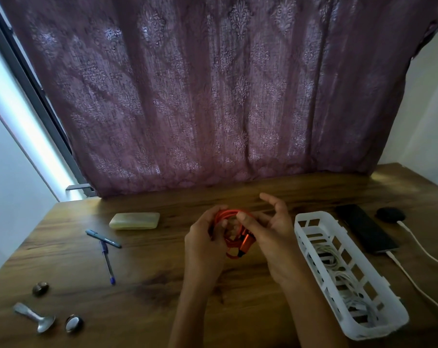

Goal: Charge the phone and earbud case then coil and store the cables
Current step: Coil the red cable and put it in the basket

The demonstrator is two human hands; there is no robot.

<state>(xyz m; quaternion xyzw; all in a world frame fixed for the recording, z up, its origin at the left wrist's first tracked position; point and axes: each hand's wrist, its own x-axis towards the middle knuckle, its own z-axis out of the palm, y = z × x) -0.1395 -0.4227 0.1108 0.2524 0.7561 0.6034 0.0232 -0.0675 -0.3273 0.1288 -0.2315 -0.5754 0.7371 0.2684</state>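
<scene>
Orange cable (228, 213), left of the white basket (313, 215), is nearly coiled: my left grip (205, 241) holds the loops, my right grip (270, 234) pinches them. Next, I judge, basket it.

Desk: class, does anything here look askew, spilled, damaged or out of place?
Nothing looks spilled or damaged. The teal pen and blue pen lie crossed on the left of the desk, not side by side.
</scene>
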